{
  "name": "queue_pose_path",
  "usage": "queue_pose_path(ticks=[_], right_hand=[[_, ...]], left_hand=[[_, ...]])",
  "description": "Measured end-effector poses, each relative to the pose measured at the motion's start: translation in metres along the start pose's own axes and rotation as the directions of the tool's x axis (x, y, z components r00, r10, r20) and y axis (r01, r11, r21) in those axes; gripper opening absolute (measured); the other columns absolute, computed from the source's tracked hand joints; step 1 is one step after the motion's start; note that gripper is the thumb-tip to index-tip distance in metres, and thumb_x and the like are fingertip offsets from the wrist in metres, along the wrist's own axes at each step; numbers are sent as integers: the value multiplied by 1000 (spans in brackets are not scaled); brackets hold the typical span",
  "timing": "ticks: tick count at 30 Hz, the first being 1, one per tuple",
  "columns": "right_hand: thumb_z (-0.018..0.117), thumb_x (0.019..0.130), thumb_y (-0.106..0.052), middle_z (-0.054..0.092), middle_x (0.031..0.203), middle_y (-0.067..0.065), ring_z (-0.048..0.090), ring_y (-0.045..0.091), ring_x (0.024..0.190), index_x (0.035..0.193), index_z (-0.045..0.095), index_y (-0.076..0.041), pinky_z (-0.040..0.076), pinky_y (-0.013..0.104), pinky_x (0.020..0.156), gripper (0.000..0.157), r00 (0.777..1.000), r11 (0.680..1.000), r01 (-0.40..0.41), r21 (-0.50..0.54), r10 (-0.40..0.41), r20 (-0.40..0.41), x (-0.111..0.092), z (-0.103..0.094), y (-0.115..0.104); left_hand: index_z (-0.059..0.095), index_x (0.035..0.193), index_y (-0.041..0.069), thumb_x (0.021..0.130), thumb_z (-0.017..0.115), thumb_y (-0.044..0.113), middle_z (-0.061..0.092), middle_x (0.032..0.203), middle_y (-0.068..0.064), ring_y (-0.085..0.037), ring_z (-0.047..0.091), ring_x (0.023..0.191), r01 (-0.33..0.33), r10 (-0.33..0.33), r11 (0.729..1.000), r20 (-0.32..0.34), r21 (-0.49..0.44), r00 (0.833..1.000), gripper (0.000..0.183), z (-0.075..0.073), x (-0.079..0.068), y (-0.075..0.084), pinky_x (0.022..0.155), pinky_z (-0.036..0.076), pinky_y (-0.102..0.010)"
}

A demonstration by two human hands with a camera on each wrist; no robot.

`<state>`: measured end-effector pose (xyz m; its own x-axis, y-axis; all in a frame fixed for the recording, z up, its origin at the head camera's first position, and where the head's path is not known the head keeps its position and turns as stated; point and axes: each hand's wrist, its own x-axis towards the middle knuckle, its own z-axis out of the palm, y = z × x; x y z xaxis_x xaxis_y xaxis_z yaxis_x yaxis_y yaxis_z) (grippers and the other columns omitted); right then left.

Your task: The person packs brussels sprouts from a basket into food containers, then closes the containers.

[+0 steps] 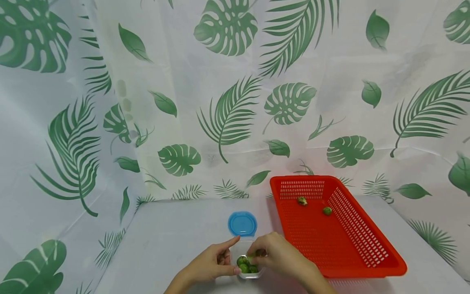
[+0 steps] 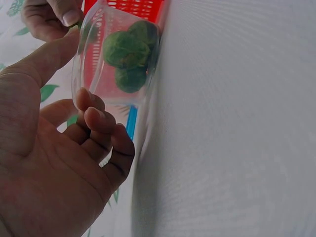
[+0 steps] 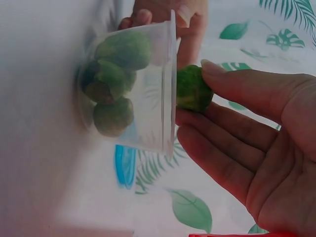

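A small clear plastic container [image 1: 251, 276] stands on the table with several green Brussels sprouts [image 3: 116, 74] in its bottom. My left hand [image 1: 209, 261] is at the container's left side, thumb at the rim and other fingers curled by the wall, holding it. Between thumb and fingers, my right hand [image 1: 277, 253] pinches one more Brussels sprout [image 3: 194, 89]. That sprout is at the container's open mouth, above the others, as the right wrist view shows.
A blue lid [image 1: 242, 223] lies on the table just behind the container. To the right stands a large red plastic basket [image 1: 394, 265] with slotted walls. Two Brussels sprouts [image 1: 327, 210] lie toward its far end. Leaf-printed sheeting [image 1: 227, 122] hangs behind and at the sides.
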<state>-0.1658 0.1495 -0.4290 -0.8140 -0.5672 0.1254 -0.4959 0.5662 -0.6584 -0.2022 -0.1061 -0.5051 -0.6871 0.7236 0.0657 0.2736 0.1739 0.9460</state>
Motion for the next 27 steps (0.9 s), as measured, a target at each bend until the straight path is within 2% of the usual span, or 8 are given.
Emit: queue_pose_path(ticks=[4,7,11,17,23,27], right_hand=[[84,86,-9,78,88,-6,64,-4,77,96,85,-11,56,16,71,10,1000,1000,-4,9,4,16,0,2,0],[85,86,-8,78,87,-9,64,-5,78,94,85,-13,56,17,72,10,1000,1000,4,-24,-3,10,0,3,0],[85,85,-7,77,87,-13,63,-5,80,91,86,-14,56,17,73,9,999,997,31,-76,-30,13,1,5,1],[85,84,-5,79,87,-10,64,-6,80,91,86,-14,56,17,73,12,995,986,102,-132,-98,32,1,7,0],[86,83,-5,79,87,-12,65,-6,80,90,86,-15,56,17,73,13,992,976,121,-182,-113,55,1,10,-1],[86,82,-6,78,86,-12,64,-7,79,89,86,-16,55,15,71,12,991,972,128,-196,-118,61,2,11,0]], left_hand=[[36,162,7,94,80,23,55,83,1,0,40,63,-4,4,1000,-8,6,1000,83,0,0,0,56,34,-15],[36,162,7,93,80,24,54,84,-2,0,40,63,1,-1,1000,-11,7,1000,83,0,0,0,56,34,-15],[36,162,8,93,80,24,54,84,-4,0,40,63,8,-8,1000,-9,7,1000,83,1,0,0,56,34,-15],[36,162,8,94,80,22,54,84,-5,0,40,63,2,-2,1000,-5,-4,1000,82,1,0,0,56,34,-15],[36,162,10,94,79,20,54,84,-20,-1,39,63,0,0,1000,-8,-12,1000,81,0,-1,2,56,34,-16],[37,162,10,93,80,20,54,85,-20,-1,39,63,6,-6,1000,-12,-11,1000,82,0,0,2,56,35,-16]])
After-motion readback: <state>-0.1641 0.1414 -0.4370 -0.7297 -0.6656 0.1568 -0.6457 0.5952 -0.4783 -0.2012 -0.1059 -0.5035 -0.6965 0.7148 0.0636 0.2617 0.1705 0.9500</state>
